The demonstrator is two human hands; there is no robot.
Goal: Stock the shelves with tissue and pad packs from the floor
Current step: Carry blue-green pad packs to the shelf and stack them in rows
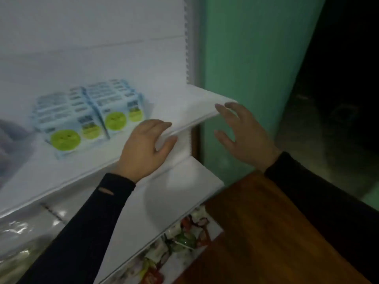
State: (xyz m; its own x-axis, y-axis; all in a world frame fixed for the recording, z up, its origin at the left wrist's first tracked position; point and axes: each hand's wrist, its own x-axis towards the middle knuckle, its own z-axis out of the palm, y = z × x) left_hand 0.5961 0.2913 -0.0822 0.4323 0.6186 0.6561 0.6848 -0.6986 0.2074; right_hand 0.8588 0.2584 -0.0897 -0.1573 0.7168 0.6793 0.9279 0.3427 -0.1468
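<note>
Two stacks of light-blue tissue packs (90,111) with green round labels, side by side on the white shelf (178,103), toward its left and set back from the front edge. Left of the packs, on the same shelf, something grey and blurred (12,148); cannot tell what.

Left hand (143,148) palm down at the shelf's front edge, just right of the packs and apart from them, fingers straight and loosely spread, fingertips over the lip, thumb below it; gripping nothing. Right hand (242,136) off the shelf's right front corner, fingers splayed and relaxed, fingertips level with the corner; touching it or not, cannot tell. Holding nothing either. Black sleeves on both arms.

Below the shelf, a second white shelf (184,187), bare where visible. Under that, shiny wrapped goods (24,232) at left and colourful red-and-green packets (180,240) lower down. Right of the shelf, a green wall (256,58) and a brown wooden surface (266,232). Far right, dark and unclear.
</note>
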